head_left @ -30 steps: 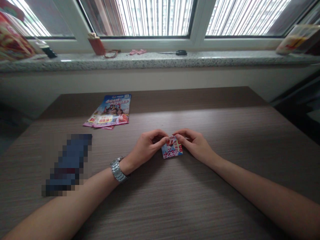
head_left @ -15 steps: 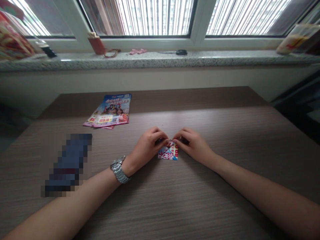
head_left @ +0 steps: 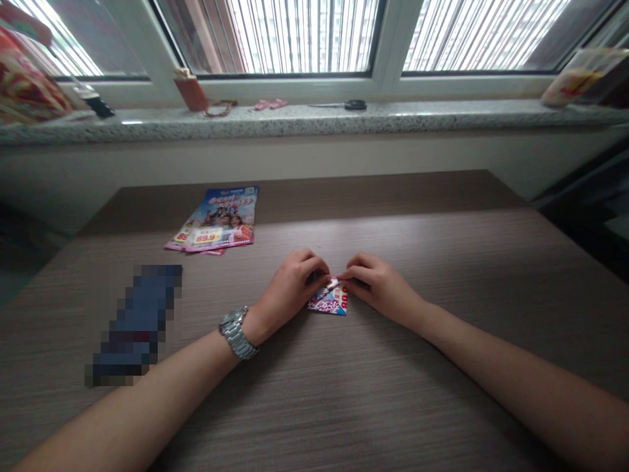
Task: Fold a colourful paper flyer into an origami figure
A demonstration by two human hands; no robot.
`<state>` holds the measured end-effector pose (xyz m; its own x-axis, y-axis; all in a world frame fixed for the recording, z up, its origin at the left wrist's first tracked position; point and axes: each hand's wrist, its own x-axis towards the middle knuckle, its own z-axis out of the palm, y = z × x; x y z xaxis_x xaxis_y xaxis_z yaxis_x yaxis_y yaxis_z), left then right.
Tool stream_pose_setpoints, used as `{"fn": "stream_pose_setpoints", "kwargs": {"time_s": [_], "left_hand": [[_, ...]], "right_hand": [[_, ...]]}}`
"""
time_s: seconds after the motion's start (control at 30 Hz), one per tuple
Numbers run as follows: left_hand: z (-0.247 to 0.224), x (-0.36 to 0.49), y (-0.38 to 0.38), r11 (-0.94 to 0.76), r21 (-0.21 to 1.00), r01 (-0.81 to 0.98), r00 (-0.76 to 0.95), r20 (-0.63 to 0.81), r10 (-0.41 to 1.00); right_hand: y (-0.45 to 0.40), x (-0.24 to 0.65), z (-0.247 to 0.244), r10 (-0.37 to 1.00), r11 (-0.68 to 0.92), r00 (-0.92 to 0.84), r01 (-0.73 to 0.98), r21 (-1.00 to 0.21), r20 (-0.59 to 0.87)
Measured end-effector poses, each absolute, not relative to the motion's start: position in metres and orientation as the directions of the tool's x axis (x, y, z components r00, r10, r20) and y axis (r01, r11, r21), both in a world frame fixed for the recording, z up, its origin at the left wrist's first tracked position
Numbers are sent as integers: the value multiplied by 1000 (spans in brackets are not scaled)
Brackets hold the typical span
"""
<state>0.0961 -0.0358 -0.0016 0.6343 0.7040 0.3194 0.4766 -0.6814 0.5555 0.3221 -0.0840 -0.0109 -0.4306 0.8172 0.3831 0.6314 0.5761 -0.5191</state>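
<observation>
"What are the hands working on?"

"A small, squarish piece of printed paper (head_left: 335,303), thin and glossy, in red, white and blue. A slanting edge runs across its face. It's at the middle of the desk (head_left: 417,393), between the two hands."

"How is each grip set?"

"The left hand (head_left: 301,278) has thumb and fingertips pinched together on the paper's upper left. The right hand (head_left: 377,283) is curled the same way, nearly closed, pinching the upper right corner."

"And the surface?"

"Brown, with fine streaks of wood-like grain. Overlapping rectangular leaflets (head_left: 226,223), smooth and colourful, lie towards the far left."

"Anything metal?"

"A linked silver watch (head_left: 238,333) on the left wrist. Beyond, dark-handled scissors (head_left: 354,105) rest on a speckled, stone-looking sill (head_left: 417,123)."

"That dark oblong (head_left: 140,321) at left?"

"Pixelated; I can't tell its material."
</observation>
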Motion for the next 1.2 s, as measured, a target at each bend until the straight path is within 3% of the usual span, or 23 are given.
{"fn": "stream_pose_setpoints", "kwargs": {"time_s": [0.23,0.6,0.9,1.2], "left_hand": [[-4,96,-27,-692,497,524,616,340,711],[-8,94,-22,-699,454,553,598,367,712],[4,91,-35,-750,328,574,657,361,662],[10,91,-46,-844,215,491,810,245,533]], "right_hand": [[-87,323,-4,773,627,-506,698,-344,381],[-96,312,-1,762,640,-571,738,-214,306],[-91,322,-2,789,603,-546,777,-180,282],[-85,336,-4,819,557,-508,816,-157,266]]}}
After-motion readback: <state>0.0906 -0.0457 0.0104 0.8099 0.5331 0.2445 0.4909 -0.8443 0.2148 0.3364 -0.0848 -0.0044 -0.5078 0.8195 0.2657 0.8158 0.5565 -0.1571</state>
